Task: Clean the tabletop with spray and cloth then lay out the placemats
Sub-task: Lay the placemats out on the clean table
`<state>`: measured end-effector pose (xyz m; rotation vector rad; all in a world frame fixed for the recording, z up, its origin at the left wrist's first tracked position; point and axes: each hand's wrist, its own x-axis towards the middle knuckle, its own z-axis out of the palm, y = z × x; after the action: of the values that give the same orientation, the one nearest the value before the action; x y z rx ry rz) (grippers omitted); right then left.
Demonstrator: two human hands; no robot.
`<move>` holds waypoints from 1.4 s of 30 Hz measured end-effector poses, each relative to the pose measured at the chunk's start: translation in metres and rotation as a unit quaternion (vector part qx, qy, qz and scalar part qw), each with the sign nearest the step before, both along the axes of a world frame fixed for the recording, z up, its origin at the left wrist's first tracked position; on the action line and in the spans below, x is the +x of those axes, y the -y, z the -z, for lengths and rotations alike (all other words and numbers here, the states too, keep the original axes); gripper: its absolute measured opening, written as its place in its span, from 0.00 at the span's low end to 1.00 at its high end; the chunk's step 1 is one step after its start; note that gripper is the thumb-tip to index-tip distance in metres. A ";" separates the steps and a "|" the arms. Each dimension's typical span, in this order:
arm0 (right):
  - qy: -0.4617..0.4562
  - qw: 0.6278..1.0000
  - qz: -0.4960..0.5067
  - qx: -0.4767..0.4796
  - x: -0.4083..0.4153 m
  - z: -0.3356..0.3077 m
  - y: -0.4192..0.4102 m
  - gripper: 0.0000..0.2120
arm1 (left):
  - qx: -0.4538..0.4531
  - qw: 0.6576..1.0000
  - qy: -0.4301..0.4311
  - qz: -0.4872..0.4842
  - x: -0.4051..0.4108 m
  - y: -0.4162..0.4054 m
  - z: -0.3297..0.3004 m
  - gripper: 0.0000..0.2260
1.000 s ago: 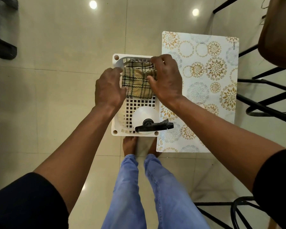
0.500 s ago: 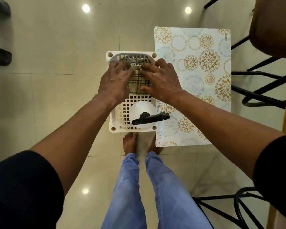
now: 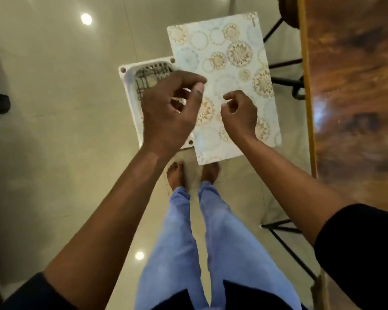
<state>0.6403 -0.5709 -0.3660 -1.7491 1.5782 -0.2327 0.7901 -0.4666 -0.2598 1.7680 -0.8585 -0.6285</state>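
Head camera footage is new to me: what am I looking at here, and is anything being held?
One camera, worn on a person's head, looks down past their arms to the floor. The left hand and right hand hover with loosely curled fingers and hold nothing. Below them on the floor sit a white basket with a checked cloth inside, and a patterned placemat beside it. The wooden tabletop runs along the right edge. No spray bottle shows; the left hand covers that part.
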 end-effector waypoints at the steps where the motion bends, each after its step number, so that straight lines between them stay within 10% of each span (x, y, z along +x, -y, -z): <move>1: -0.003 0.999 0.034 0.028 -0.013 0.002 -0.009 0.07 | 0.002 0.998 -0.055 0.031 -0.018 -0.004 0.001 0.05; 9: -0.050 0.931 0.275 0.234 -0.095 0.048 -0.090 0.12 | 0.307 0.902 -0.177 0.247 -0.113 -0.081 0.126 0.19; 15: 0.106 0.782 0.458 0.410 -0.118 0.082 -0.085 0.24 | 0.531 0.794 -0.296 0.005 -0.117 -0.086 0.181 0.21; 18: 0.183 0.749 0.462 0.439 -0.120 0.093 -0.073 0.27 | 0.445 0.795 -0.388 -0.136 -0.118 -0.070 0.204 0.35; 21: 0.198 0.744 0.472 0.429 -0.116 0.100 -0.060 0.25 | 0.382 0.808 -0.403 -0.197 -0.121 -0.047 0.210 0.12; 25: 0.183 0.755 0.467 0.423 -0.108 0.102 -0.051 0.21 | 0.387 0.816 -0.357 -0.237 -0.126 -0.038 0.222 0.10; 42: 0.253 0.721 0.525 0.374 -0.127 0.074 -0.065 0.10 | 0.285 0.942 -0.151 -0.095 -0.156 -0.018 0.155 0.15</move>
<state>0.5130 -0.5058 -0.4395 -0.0105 1.6969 -0.4703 0.6339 -0.4485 -0.4152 2.1554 -0.2961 -1.0612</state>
